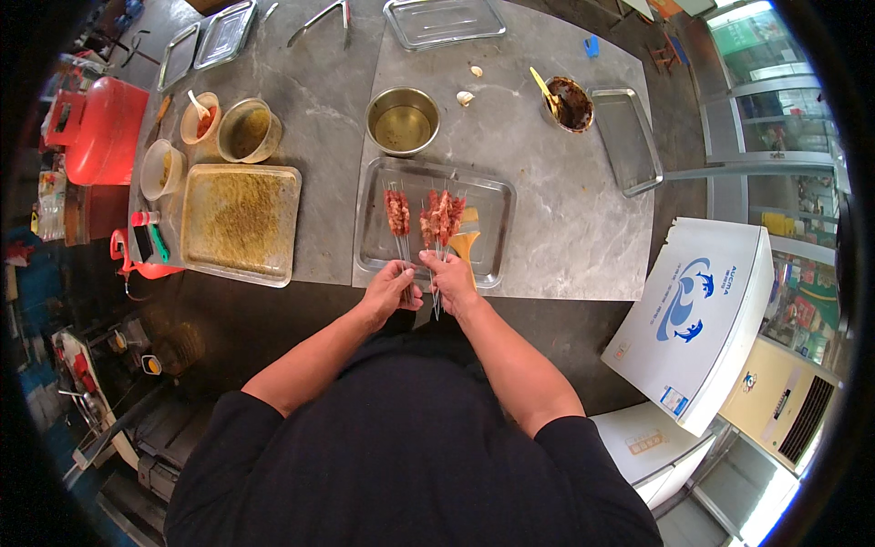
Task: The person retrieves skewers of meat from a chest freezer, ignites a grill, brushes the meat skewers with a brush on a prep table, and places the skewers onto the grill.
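Observation:
My left hand (391, 292) grips the bare lower ends of a bundle of metal meat skewers (397, 213), red raw-looking meat at their tips. Another bundle of meat skewers (443, 217) is in my right hand (450, 279), slightly fanned out. Both bundles point away from me over a shallow metal tray (504, 225) at the table's near edge. Inside that tray, by the right bundle, lies a brush with a yellow-orange handle (465, 244). Just beyond the tray stands a round metal bowl (403, 123) containing a yellowish liquid.
On the left are a spice-dusted tray (239, 222), a bowl of brown seasoning (249, 130) and small plastic tubs (161, 169). A dark sauce pot (569, 104) and a metal tray (627, 140) sit at right. Metal tongs (321, 22) lie far back. A white freezer (697, 321) flanks the table.

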A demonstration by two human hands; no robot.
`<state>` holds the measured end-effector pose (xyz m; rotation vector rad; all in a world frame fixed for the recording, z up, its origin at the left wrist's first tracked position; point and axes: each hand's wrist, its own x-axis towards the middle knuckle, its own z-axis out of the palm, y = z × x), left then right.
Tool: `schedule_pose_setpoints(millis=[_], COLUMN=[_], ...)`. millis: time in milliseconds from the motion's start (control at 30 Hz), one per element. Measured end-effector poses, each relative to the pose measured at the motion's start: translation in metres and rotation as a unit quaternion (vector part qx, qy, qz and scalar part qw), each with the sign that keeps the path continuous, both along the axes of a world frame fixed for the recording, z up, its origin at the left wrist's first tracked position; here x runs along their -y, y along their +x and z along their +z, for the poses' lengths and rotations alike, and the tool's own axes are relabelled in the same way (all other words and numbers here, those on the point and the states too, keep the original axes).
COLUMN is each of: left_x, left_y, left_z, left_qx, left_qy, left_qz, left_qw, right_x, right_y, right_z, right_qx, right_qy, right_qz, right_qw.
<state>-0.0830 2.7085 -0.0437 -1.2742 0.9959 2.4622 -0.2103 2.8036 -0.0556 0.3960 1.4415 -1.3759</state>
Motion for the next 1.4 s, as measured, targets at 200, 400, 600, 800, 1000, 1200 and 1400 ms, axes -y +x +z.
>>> schedule_pose_setpoints(millis=[200, 400, 600, 800, 1000, 1200, 1400], left_x=[-0.003, 0.000, 0.001, 0.005, -0.005, -0.001, -0.003], left_y=[-0.008, -0.009, -0.004, 0.000, -0.011, -0.008, -0.018], left_z=[0.006, -0.015, -0.025, -0.019, -0.037, -0.031, -0.013], left_qx=[-0.007, 0.060, 0.102, 0.055, -0.003, -0.006, 0.061], left_qy=[0.031, -0.006, -0.008, -0.005, 0.023, 0.058, 0.022], left_qz=[-0.080, 0.009, 0.015, 0.002, 0.016, -0.012, -0.030], left_qw=[0.996, 0.998, 0.995, 0.998, 1.000, 0.998, 0.997], right_x=[0.002, -0.002, 0.000, -0.007, -0.007, -0.008, -0.010], right_y=[0.001, 0.010, 0.001, -0.006, 0.017, 0.006, 0.011], right_z=[-0.011, -0.020, -0.003, 0.019, 0.006, -0.003, -0.051], right_qx=[0.022, -0.110, -0.102, -0.070, -0.099, -0.072, -0.179], right_qy=[0.015, 0.033, -0.005, -0.052, -0.042, 0.039, 0.020], right_qz=[0.004, 0.082, 0.067, -0.020, 0.040, 0.084, 0.136], right_qw=[1.000, 0.990, 0.993, 0.996, 0.993, 0.993, 0.974])
